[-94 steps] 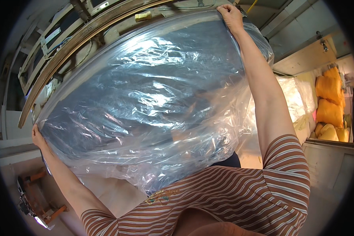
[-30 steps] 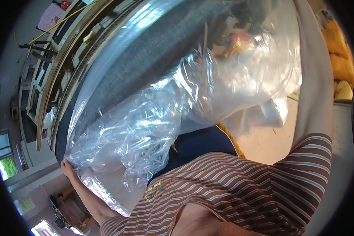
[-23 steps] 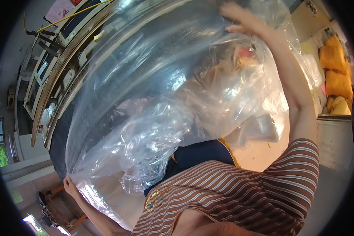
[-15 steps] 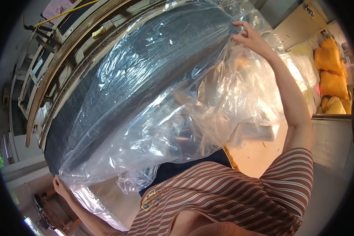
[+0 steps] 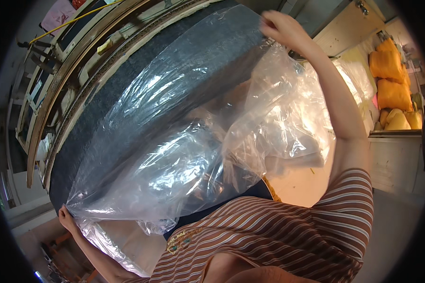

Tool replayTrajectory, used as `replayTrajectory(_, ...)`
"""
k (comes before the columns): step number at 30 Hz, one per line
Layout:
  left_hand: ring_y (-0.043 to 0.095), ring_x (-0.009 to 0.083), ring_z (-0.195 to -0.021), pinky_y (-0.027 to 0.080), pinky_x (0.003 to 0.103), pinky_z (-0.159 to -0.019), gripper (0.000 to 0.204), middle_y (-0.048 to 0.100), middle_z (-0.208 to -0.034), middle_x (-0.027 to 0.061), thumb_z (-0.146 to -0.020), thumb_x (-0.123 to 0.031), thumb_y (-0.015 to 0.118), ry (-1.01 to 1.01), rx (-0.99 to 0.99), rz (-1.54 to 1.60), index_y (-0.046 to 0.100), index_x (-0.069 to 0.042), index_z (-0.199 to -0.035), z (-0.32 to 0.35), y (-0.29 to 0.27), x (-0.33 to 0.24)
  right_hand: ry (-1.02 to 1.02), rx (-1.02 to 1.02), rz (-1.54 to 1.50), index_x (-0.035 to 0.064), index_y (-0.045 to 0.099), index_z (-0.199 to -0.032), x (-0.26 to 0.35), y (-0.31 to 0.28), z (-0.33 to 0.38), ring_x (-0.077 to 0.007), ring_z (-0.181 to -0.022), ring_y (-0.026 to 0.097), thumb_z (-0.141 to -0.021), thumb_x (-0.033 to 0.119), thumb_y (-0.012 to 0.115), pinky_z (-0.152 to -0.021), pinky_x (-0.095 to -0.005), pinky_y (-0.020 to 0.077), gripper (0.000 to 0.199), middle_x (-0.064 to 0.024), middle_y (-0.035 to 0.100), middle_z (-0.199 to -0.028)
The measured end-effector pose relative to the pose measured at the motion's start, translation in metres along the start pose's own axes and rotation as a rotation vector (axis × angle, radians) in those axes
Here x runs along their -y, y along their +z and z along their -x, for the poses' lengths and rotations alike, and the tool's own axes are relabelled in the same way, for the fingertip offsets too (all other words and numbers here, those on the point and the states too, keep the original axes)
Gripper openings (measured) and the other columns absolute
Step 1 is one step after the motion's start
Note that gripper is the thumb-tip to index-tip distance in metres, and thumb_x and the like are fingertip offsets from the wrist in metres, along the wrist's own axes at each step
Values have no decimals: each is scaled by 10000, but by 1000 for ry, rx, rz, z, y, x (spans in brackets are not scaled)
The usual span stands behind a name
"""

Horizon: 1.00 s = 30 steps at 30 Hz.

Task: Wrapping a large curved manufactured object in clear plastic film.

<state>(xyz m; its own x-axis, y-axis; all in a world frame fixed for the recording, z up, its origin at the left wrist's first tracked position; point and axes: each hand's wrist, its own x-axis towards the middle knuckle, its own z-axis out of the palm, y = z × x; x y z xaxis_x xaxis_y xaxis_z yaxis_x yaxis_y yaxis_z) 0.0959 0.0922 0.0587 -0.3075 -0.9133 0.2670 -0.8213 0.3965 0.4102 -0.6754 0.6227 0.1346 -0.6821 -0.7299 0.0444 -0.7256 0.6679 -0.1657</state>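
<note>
A clear plastic sheet is stretched slantwise over a dark curved surface, creased and shiny. Its looser part hangs in folds toward my body. At the lower left, my left hand is closed, pinching the sheet's gathered corner against the dark surface's near end. My right hand is raised at the far right with its fingers curled at the sheet's upper edge. Slight blur and the hand itself partly hide that grip. Between both hands the sheet runs taut along a diagonal fold.
Curved frame rails of a machine line the far left side, with a yellow rod above. Orange bundles and pale yellow ones sit on a shelf at right. More crumpled plastic lies over a pale surface.
My right hand has moved slightly up and left, its fingers turning inward. The bunched plastic beyond it has come down, baring more of the dark surface. My left hand has shifted slightly left.
</note>
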Motion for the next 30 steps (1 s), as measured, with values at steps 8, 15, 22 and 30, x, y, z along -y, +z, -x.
replayTrajectory(8, 577, 166, -848, 431, 296, -800, 333, 643, -905, 106, -903, -324, 495, -16, 269, 93, 644, -43, -1002, -53, 7, 16, -745, -645, -482, 36, 506, -1209, -29, 96, -118, -282, -1159, 471, -872, 432, 463, -965, -354, 368, 522, -187, 502, -1241)
replayTrajectory(15, 582, 113, -762, 445, 248, -714, 322, 664, -842, 47, -815, -365, 632, -100, -350, 188, 678, -81, -961, -39, 48, -95, 316, 179, -819, 8, 463, -1279, -41, 72, -136, -206, -1165, 475, -917, 472, 372, -982, -280, 330, 596, -145, 520, -1251)
replayTrajectory(22, 550, 87, -679, 433, 232, -655, 318, 643, -749, 9, -798, -334, 650, -87, -323, 454, 676, -36, -905, -25, 50, -109, -465, -464, -171, 21, 592, -1055, 134, 58, -154, -268, -855, 603, -908, 268, 505, -754, -337, 456, 300, -149, 621, -970)
replayTrajectory(30, 580, 209, -620, 437, 331, -600, 276, 623, -672, 122, -772, -279, 624, -110, -489, 456, 639, -6, -740, -26, 51, -119, -846, 248, -871, 26, 593, -938, 527, 110, 9, -165, -813, 551, -776, 374, 652, -718, -280, 447, 388, -80, 590, -876)
